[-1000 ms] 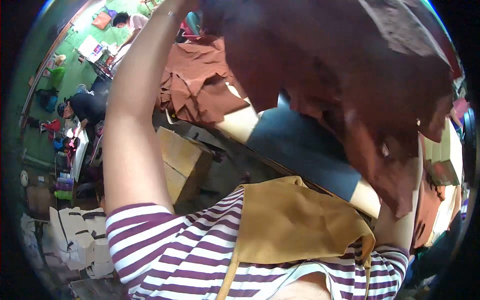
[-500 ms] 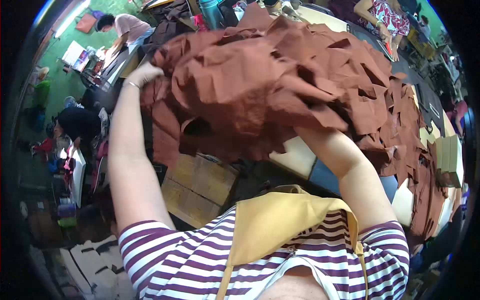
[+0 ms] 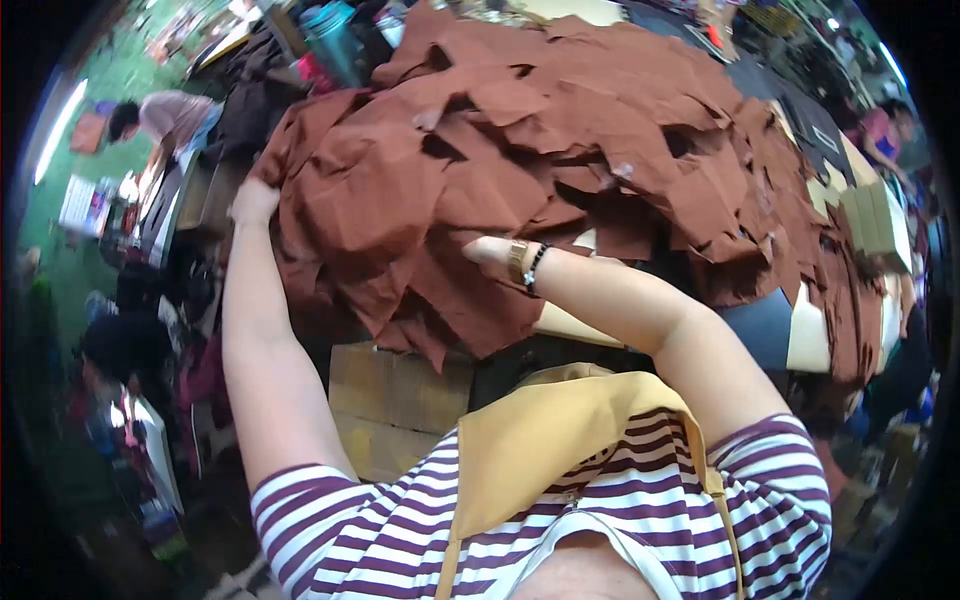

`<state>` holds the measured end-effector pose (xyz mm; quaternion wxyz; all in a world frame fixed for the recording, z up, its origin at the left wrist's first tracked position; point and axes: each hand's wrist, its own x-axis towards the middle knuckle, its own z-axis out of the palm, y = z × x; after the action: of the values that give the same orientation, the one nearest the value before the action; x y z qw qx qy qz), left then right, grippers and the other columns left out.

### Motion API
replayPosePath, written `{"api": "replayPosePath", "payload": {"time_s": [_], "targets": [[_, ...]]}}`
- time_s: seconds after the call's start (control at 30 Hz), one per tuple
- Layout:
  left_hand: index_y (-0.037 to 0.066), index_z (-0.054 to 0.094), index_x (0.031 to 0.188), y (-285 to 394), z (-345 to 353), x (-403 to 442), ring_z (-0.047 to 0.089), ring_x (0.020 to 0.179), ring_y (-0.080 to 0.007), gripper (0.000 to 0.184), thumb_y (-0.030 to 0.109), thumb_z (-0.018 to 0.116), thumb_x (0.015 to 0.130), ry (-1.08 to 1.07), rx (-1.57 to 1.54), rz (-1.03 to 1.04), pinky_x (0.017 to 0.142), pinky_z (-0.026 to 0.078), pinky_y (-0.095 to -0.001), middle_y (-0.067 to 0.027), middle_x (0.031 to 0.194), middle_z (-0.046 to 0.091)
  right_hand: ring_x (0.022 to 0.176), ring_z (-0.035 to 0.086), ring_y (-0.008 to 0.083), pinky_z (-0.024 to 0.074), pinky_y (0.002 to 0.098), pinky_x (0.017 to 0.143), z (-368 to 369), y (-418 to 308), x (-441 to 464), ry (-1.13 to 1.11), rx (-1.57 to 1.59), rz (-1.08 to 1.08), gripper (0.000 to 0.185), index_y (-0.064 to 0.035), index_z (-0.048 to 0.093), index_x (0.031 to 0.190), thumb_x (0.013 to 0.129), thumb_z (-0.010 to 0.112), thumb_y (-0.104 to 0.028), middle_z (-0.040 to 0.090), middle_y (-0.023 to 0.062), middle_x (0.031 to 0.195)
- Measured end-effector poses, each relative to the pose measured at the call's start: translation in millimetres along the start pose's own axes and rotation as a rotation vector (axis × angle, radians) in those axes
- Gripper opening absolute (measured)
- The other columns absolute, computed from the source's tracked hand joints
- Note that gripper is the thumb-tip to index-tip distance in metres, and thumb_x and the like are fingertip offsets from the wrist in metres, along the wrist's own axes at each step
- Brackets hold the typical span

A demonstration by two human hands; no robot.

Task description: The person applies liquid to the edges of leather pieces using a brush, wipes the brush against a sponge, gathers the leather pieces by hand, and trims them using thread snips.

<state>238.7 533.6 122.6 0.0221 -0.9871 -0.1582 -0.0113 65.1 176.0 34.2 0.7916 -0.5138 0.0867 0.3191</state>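
The left hand [image 3: 255, 203] presses at the left edge of the heaped brown sheets [image 3: 360, 200], fingers mostly hidden, so I cannot tell its grip; the right hand [image 3: 488, 250] reaches into the near side, its grip equally unclear. The heap covers much of the tabletop [image 3: 578, 324], loose corners drooping near a carton [image 3: 400, 385]. Unsupported layers could slide off there, or ragged edges snag and drag neighbours along.
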Motion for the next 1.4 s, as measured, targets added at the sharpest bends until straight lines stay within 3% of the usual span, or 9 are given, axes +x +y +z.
{"api": "replayPosePath", "payload": {"time_s": [0.07,0.13,0.27,0.4,0.6,0.8,0.9,1.07,1.4], "targets": [[0.006,0.068,0.111,-1,19,-4,0.058,0.114,-0.0401,0.061,0.053,0.065,0.072,0.030,0.039,-0.064,0.096,0.040,-0.0632,-0.0218,0.122,0.062,0.084,0.062,0.0130,0.0517,0.0305,0.074,-16,-10,-31,0.005,-0.198,-0.014,0.024,-0.0072,0.060,0.117,0.098,0.053,-0.020,0.065,0.0037,0.093],[0.004,0.066,0.114,-20,30,10,0.060,0.113,-0.0379,0.079,0.066,0.069,0.064,0.064,-0.073,0.022,0.096,0.044,-0.0532,-0.0232,0.118,0.063,0.086,0.063,0.0133,0.0517,0.0303,0.077,-44,-28,-76,-0.054,-0.584,-0.053,0.028,-0.0049,0.059,0.119,0.097,0.055,-0.021,0.067,0.0055,0.095],[-0.010,0.047,0.130,-73,24,31,0.057,0.115,-0.0270,0.077,0.020,0.081,0.067,-0.099,-0.852,0.376,0.102,0.042,-0.0367,-0.0172,0.128,0.058,0.091,0.067,0.0225,0.0518,0.0303,0.079,-100,-45,-192,0.358,-0.870,-0.707,0.019,-0.0044,0.066,0.106,0.092,0.061,-0.016,0.069,0.0121,0.100],[-0.009,0.033,0.141,-103,25,39,0.042,0.131,-0.0321,0.085,0.025,0.075,0.076,0.328,-0.498,0.131,0.111,0.030,-0.0388,-0.0253,0.140,0.043,0.083,0.066,0.0183,0.0516,0.0299,0.073,-174,-41,-295,0.985,-1.128,-0.912,0.016,-0.0044,0.068,0.102,0.091,0.062,-0.015,0.068,0.0088,0.089],[-0.002,0.046,0.135,109,-44,-141,0.047,0.126,-0.0307,0.058,0.024,0.068,0.088,0.628,-0.676,0.740,0.106,0.036,-0.0396,-0.0188,0.135,0.051,0.098,0.063,0.0229,0.0490,0.0327,0.086,-315,9,-401,1.352,-1.080,-0.654,0.032,-0.0048,0.065,0.111,0.089,0.066,-0.027,0.066,0.0116,0.105],[0.013,0.030,0.149,318,-32,-345,0.013,0.145,-0.0374,0.119,0.057,0.083,0.051,0.312,-0.328,1.277,0.112,0.013,-0.0589,-0.0182,0.156,0.020,0.133,0.039,0.0351,0.0346,0.0474,0.108,-412,-5,-433,1.172,-1.681,-0.443,0.085,-0.0137,0.047,0.136,0.069,0.076,-0.056,0.043,0.0138,0.143],[0.020,0.016,0.153,392,-16,-395,0.005,0.145,-0.0429,0.133,0.045,0.090,0.045,0.155,-0.210,1.282,0.106,0.016,-0.0703,-0.0209,0.158,0.004,0.143,0.020,0.0351,0.0244,0.0615,0.110,-444,-27,-424,1.005,-1.732,-0.281,0.109,-0.0200,0.028,0.148,0.061,0.079,-0.061,0.023,0.0115,0.155],[0.034,0.027,0.148,470,3,-392,0.016,0.143,-0.0444,0.108,0.018,0.083,0.057,-0.045,-0.055,1.064,0.100,0.029,-0.0715,-0.0174,0.159,0.001,0.142,0.026,0.0353,0.0209,0.0693,0.108,-498,-62,-395,1.008,-1.737,-0.244,0.105,-0.0247,0.018,0.151,0.067,0.075,-0.049,0.017,0.0126,0.158],[0.007,0.059,0.112,471,-3,-425,0.056,0.117,-0.0349,0.043,-0.011,0.053,0.072,0.109,-0.811,1.199,0.096,0.047,-0.0401,-0.0187,0.120,0.061,0.095,0.065,0.0370,0.0513,0.0447,0.084,-484,-109,-347,1.019,-1.403,-0.382,0.035,-0.0062,0.063,0.112,0.079,0.059,-0.018,0.066,0.0213,0.102]]}}
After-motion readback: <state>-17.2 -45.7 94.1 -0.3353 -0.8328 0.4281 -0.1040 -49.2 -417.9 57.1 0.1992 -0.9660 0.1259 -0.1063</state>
